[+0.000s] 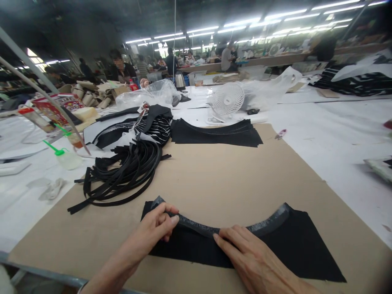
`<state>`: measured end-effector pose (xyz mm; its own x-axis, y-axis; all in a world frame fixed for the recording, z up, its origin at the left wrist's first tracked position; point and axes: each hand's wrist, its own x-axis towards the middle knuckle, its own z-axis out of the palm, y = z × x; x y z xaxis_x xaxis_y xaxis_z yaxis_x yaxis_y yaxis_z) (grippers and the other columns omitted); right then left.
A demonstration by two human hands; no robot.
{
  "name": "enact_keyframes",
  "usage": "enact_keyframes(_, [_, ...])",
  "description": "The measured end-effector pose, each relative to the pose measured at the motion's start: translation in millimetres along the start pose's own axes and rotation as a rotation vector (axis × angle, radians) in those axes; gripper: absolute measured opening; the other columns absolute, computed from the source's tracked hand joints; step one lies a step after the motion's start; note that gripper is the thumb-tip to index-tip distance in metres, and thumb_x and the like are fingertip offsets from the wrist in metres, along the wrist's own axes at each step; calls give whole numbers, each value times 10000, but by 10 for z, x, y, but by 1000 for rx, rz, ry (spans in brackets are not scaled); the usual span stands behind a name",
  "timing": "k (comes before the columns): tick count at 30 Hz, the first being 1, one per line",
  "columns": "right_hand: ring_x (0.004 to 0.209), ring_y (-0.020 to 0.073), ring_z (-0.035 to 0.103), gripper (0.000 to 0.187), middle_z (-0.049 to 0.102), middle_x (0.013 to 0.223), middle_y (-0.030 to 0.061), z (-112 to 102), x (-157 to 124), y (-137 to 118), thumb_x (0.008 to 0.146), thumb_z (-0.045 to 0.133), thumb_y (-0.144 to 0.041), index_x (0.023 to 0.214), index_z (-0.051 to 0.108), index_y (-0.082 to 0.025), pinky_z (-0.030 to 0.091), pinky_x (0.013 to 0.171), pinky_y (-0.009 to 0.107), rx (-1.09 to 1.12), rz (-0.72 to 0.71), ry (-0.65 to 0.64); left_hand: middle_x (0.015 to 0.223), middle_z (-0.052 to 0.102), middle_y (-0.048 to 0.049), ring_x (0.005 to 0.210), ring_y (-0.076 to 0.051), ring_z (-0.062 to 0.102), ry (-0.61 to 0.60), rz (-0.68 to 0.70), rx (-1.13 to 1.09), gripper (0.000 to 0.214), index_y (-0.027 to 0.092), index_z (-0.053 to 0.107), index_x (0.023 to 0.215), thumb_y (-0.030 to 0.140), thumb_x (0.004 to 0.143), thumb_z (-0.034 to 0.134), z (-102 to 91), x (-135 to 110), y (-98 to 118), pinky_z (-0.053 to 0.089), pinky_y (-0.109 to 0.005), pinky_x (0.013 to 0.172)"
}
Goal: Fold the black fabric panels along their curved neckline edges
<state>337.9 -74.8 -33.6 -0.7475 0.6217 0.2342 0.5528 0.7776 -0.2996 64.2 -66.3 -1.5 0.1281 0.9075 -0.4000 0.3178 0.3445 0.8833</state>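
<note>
Two hands seat a grey strip [196, 227] on the curved edge of a black fabric piece [294, 249] at the cardboard's [220, 171] front edge. The left hand [156, 228] pinches the strip and the right hand [246, 255] presses it with flat, open fingers. Further pressing probably demands alignment.

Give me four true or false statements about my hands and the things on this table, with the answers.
1. The left hand pinches the grey strip along the black fabric piece. True.
2. The right hand holds scissors. False: it presses flat on the grey strip.
3. A bundle of black straps lies to the left, beyond the left hand. True.
4. The white fan stands on the brown sheet. False: it stands beyond it, on the white table.
</note>
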Motion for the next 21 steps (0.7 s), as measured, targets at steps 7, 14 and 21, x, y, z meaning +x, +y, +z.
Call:
enact_keyframes(7, [828,176,544,605,616,1025,59,-55,30,-3,715,446,34,1285,512,-158,493,797,301,-71,-41,-57,600,491,59,568,-101,441,46,-17,209,150,157,565,782,268,682,573,-111,150,40,301,-239,572])
enact_keyframes(14, [906,183,567,637,626,1082,53,-5,10,-1,701,485,20,1307,507,-178,496,871,318,-182,-64,60,615,510,55,617,-133,487,169,49,411,69,185,567,758,216,702,542,-82,228,10,337,-255,611])
enact_keyframes(21, [911,197,580,563,633,1076,64,3,1,30,783,432,16,1304,517,-180,511,859,338,-194,-85,57,672,539,54,673,-139,524,227,70,500,82,207,530,777,163,708,532,-62,239,-13,331,-249,627])
